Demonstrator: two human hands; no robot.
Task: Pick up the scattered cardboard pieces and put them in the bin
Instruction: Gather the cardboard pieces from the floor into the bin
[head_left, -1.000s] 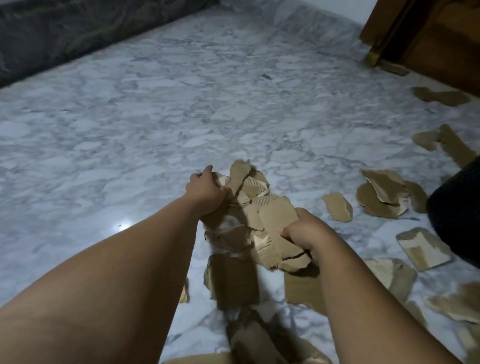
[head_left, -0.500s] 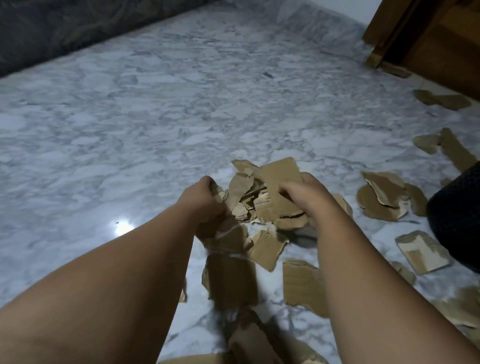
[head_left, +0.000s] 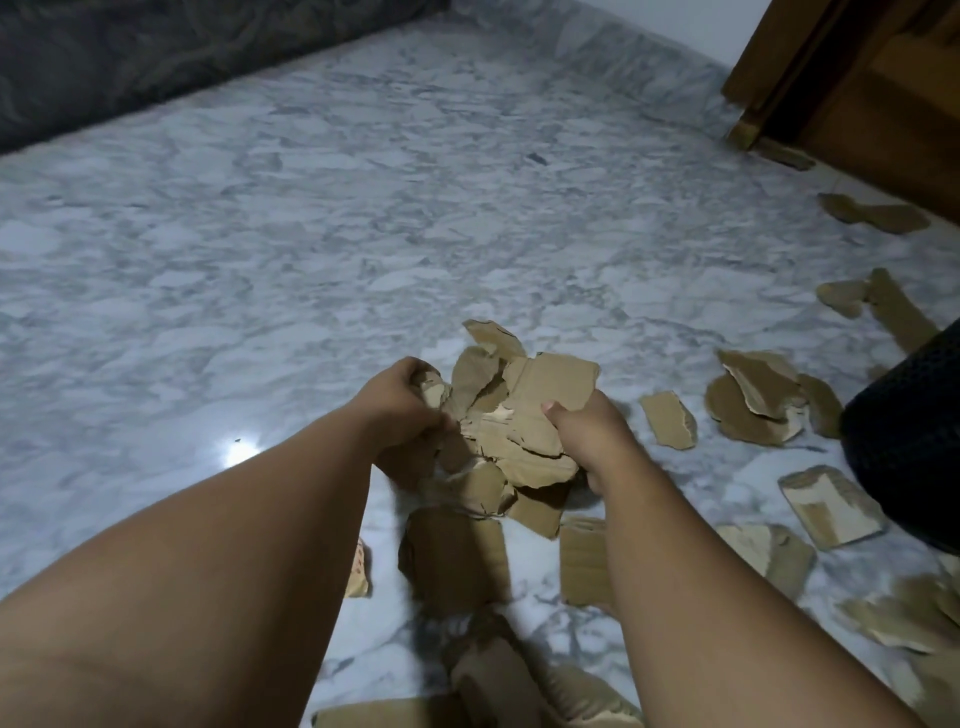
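A bundle of torn brown cardboard pieces (head_left: 514, 410) is held between both hands above the marble floor. My left hand (head_left: 400, 410) grips its left side with curled fingers. On the right side, my right hand (head_left: 592, 436) grips it, thumb on top. More cardboard pieces lie on the floor: one (head_left: 452, 556) just below the bundle, one (head_left: 670, 418) to its right, a small stack (head_left: 758, 397) further right. The dark mesh bin (head_left: 909, 441) stands at the right edge, partly cut off.
The white-grey marble floor (head_left: 311, 234) stretches ahead. A dark covered furniture edge (head_left: 130, 57) runs along the far left. A wooden door frame (head_left: 779, 78) stands at the far right. Several more cardboard scraps (head_left: 878, 215) lie along the right side.
My right hand has swept up and left with its pieces, pressing them against those in my left hand into one bundle. The bundle has lifted slightly off the floor.
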